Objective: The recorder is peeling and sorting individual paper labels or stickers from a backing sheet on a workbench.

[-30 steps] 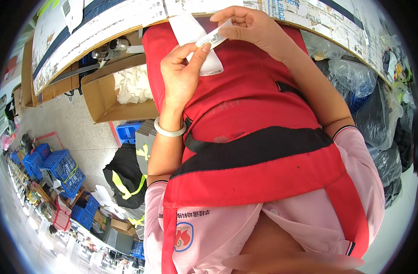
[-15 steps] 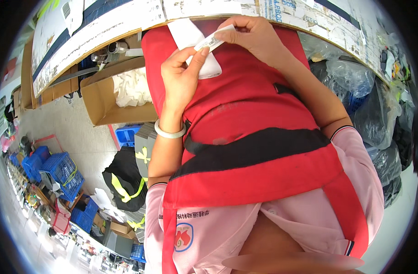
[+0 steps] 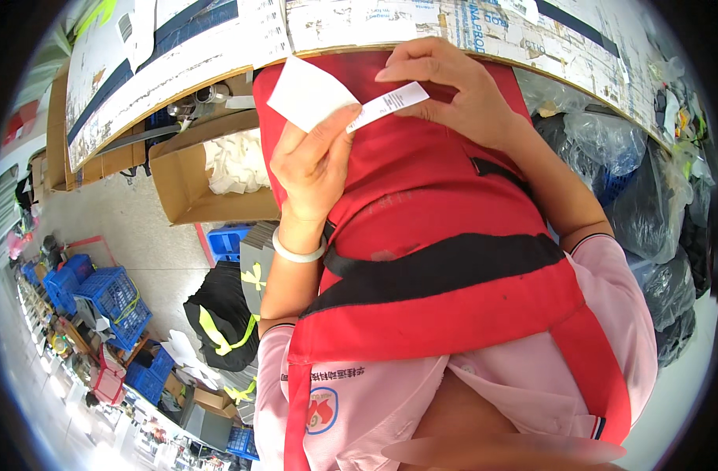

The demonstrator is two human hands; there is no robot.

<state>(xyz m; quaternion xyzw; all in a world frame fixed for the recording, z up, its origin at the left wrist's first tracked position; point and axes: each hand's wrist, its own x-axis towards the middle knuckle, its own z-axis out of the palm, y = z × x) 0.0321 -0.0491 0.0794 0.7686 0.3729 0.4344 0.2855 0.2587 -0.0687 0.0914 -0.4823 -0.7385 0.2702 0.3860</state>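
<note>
My left hand (image 3: 316,161) is raised over the red apron (image 3: 406,188) on my lap. Its thumb and fingers pinch a white strip of labels, with a wider blank white piece (image 3: 310,93) standing up above the fingers. From the same pinch a narrow printed label (image 3: 390,106) points toward my right hand (image 3: 461,90). That hand has its index finger and thumb apart around the label's free end, and no grip on it shows. Part of the right thumb is hidden behind the label. A pale bangle circles my left wrist.
A worktop (image 3: 359,27) with worn, printed covering runs across the top, its edge just beyond my hands. Below it at left, a cardboard box (image 3: 178,188) contains white scraps. Clear plastic bags (image 3: 641,196) crowd the right side. Blue crates (image 3: 115,302) stand farther left.
The right hand's fingers have parted and come off the label. My left hand has moved slightly down, and the wider white piece now stands upright above it instead of hanging down.
</note>
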